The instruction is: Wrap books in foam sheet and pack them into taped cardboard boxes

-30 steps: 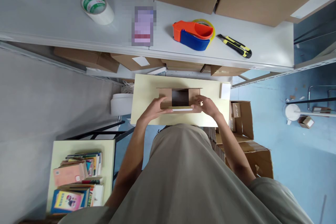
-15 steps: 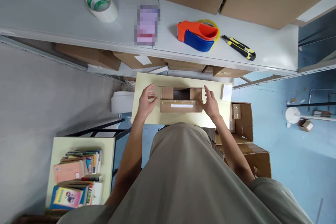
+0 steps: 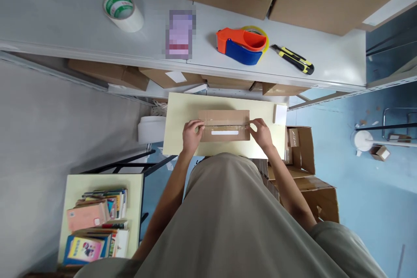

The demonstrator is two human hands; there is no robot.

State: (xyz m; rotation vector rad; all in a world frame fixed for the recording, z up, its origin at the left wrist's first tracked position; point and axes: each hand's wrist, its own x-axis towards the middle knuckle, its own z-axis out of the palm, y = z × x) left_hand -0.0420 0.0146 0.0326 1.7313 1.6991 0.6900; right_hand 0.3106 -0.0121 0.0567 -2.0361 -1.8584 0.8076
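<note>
A small brown cardboard box (image 3: pixel 224 117) lies on the pale yellow board (image 3: pixel 182 106) before me. Its two long top flaps lie folded down and meet along a seam across the middle. Clear tape and a white label strip (image 3: pixel 224 133) show on the near flap. At the left end of the seam, my left hand (image 3: pixel 192 137) pinches the box edge between thumb and fingers. My right hand (image 3: pixel 261 134) does the same at the right end, its thumb and fingertips closed on the edge. The inside of the box is hidden.
On the grey shelf ahead are a tape roll (image 3: pixel 124 14), a blurred purple item (image 3: pixel 180 34), an orange-blue tape dispenser (image 3: pixel 241 45) and a utility knife (image 3: pixel 293 59). Books (image 3: pixel 87 217) lie lower left. Open cartons (image 3: pixel 301 150) stand at right; a white block (image 3: pixel 279 114) rests on the board.
The long far flap has come down, covering the opening that showed before. Both hands have moved from beside the box to its ends and closed on the edges.
</note>
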